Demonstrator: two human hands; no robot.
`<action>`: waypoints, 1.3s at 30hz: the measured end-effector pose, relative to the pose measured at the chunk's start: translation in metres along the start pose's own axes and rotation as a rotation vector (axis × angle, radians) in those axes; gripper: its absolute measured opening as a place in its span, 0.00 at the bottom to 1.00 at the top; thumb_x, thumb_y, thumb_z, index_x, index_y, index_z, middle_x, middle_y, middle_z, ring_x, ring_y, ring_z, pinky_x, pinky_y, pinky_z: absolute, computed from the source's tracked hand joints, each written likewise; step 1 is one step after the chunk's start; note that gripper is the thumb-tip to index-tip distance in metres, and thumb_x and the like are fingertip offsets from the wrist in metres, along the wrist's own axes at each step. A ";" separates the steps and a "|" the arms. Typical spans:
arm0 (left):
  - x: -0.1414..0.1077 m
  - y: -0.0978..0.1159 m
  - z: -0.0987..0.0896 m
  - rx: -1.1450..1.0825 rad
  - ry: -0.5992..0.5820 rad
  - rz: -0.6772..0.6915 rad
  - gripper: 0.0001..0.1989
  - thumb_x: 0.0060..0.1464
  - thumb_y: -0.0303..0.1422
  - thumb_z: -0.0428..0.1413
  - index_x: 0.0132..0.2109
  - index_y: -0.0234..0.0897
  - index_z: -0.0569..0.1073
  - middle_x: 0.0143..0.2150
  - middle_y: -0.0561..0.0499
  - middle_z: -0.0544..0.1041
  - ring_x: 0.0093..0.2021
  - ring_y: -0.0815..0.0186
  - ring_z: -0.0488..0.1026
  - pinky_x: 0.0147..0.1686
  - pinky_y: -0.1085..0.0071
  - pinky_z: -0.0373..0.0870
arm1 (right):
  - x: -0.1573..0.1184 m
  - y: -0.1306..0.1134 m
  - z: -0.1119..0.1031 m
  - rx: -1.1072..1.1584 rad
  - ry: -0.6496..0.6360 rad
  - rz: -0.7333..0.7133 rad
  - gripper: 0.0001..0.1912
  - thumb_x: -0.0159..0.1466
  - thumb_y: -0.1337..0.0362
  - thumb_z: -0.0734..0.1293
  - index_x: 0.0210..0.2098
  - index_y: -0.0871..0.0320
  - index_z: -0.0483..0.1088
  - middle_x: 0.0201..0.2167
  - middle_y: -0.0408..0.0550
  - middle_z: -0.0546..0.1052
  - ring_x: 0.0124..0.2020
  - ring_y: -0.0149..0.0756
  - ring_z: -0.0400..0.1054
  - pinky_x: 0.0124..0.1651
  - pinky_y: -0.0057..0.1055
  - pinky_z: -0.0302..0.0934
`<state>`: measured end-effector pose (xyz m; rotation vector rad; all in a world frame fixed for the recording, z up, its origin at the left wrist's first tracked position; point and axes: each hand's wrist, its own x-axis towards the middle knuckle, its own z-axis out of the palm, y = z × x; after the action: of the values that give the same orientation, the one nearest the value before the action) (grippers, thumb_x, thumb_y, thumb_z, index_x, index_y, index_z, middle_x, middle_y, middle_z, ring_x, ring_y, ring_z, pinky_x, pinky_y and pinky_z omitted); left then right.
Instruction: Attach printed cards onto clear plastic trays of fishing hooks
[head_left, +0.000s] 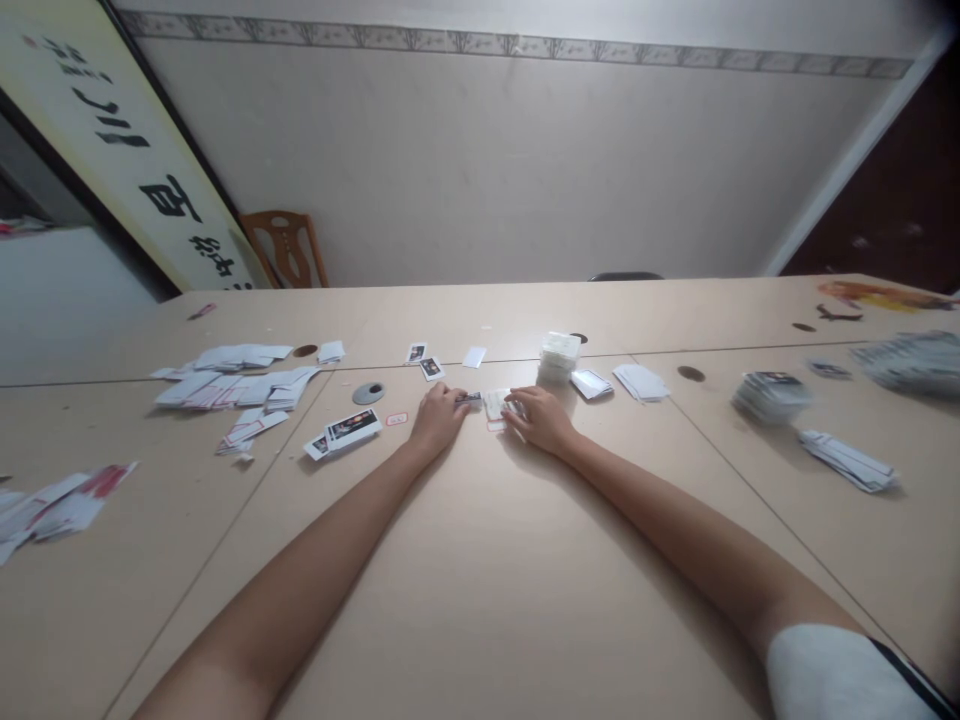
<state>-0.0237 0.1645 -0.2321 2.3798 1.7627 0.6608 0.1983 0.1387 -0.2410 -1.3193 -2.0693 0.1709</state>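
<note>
Touching a probably light, slippery card (pixel 470 399), best held edgewise, the left hand (pixel 439 420) faces the right hand (pixel 543 421); whether either pinches, I can't tell.

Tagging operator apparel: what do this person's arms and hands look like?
Left hand and right hand: no gloves or wristwear visible. Forearms bare. White sleeve near the right elbow, with a dark stripe; left sleeve out of view.
</note>
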 end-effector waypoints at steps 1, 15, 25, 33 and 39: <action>0.000 0.000 0.000 -0.002 0.004 0.003 0.15 0.62 0.35 0.54 0.52 0.36 0.77 0.47 0.43 0.72 0.51 0.57 0.72 0.57 0.64 0.67 | 0.000 0.000 0.000 -0.002 0.013 0.006 0.13 0.66 0.58 0.67 0.46 0.57 0.77 0.53 0.58 0.78 0.55 0.48 0.72 0.57 0.46 0.65; 0.009 -0.018 -0.006 0.088 -0.028 -0.042 0.24 0.66 0.40 0.47 0.65 0.37 0.65 0.71 0.38 0.60 0.72 0.50 0.51 0.68 0.41 0.45 | 0.001 0.000 0.002 0.002 0.012 -0.002 0.12 0.67 0.61 0.66 0.47 0.58 0.76 0.59 0.61 0.74 0.61 0.49 0.67 0.59 0.49 0.64; 0.008 -0.016 -0.006 0.098 -0.051 -0.037 0.26 0.66 0.45 0.46 0.65 0.39 0.64 0.67 0.39 0.65 0.67 0.53 0.60 0.68 0.48 0.47 | 0.002 0.003 0.006 -0.007 -0.003 -0.028 0.12 0.66 0.63 0.66 0.47 0.58 0.76 0.58 0.60 0.74 0.61 0.48 0.67 0.60 0.47 0.64; 0.020 -0.025 -0.008 0.128 -0.001 -0.104 0.24 0.65 0.44 0.47 0.60 0.34 0.70 0.60 0.36 0.72 0.63 0.50 0.65 0.65 0.50 0.56 | 0.002 0.004 0.006 -0.005 0.001 -0.039 0.11 0.66 0.63 0.66 0.47 0.56 0.76 0.57 0.57 0.75 0.60 0.47 0.68 0.60 0.47 0.65; 0.021 -0.027 -0.008 0.114 0.039 -0.138 0.26 0.65 0.42 0.47 0.65 0.35 0.65 0.68 0.35 0.62 0.69 0.46 0.55 0.66 0.45 0.52 | 0.001 0.005 0.007 0.000 -0.008 -0.036 0.12 0.67 0.63 0.66 0.48 0.58 0.75 0.58 0.60 0.74 0.60 0.48 0.68 0.60 0.47 0.64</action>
<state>-0.0454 0.1916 -0.2282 2.3032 2.0102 0.6081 0.1981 0.1438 -0.2479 -1.2824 -2.0980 0.1601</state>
